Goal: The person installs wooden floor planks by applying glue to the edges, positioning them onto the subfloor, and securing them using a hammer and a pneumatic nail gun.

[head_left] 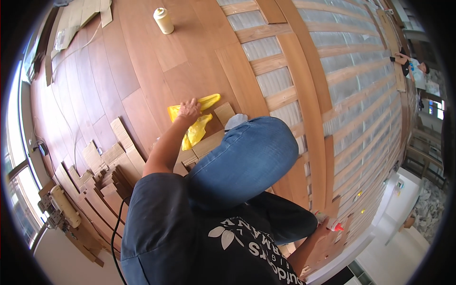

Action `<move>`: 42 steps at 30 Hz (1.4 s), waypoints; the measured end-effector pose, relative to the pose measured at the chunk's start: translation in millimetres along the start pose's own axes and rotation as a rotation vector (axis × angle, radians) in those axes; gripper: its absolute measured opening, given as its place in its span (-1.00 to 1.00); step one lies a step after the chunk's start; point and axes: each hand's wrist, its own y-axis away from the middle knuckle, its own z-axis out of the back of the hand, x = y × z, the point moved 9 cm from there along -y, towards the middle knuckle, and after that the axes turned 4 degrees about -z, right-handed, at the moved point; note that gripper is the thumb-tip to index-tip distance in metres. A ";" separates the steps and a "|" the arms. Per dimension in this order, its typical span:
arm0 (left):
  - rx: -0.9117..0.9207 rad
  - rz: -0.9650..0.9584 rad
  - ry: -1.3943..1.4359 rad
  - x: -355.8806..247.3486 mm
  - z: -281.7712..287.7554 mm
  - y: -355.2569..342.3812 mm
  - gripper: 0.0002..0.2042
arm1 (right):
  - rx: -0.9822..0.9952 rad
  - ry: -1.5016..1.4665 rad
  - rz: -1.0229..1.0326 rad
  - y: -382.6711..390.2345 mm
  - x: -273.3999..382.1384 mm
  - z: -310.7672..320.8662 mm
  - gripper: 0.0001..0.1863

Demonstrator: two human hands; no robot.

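My left hand (189, 109) grips a crumpled yellow plastic bag (196, 133) on the wooden floor, its fingers curled over the plastic. Small cardboard pieces (222, 112) lie beside it, and a grey object (236, 121) shows behind my jeans-clad knee (244, 156). At the lower right, my right hand (321, 228) holds a bottle with a red cap (337, 227), small and partly hidden in this view.
A cream bottle (163, 21) stands on laid planks. Cardboard and boards (102, 175) lie left, near a machine (61, 209) and cords. Right, wooden battens (351, 80) cross plastic sheeting, with loose planks (299, 71). Another person (413, 67) is at the far right.
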 end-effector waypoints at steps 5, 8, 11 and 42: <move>-0.047 0.223 0.014 116.1 -26.0 30.5 -0.62 | -0.078 0.074 -0.011 18.8 3.4 15.6 -0.33; -0.152 0.419 0.189 214.3 -37.2 73.8 -0.54 | -0.054 0.097 0.092 17.0 6.4 11.9 -0.41; -0.073 0.156 -0.108 279.9 -5.7 106.5 -0.50 | -0.008 0.000 0.227 3.1 5.1 -2.2 -0.48; 0.253 -0.448 0.266 -223.9 172.8 -267.4 -0.56 | 0.293 -0.134 -0.067 -207.4 83.7 -473.9 -0.37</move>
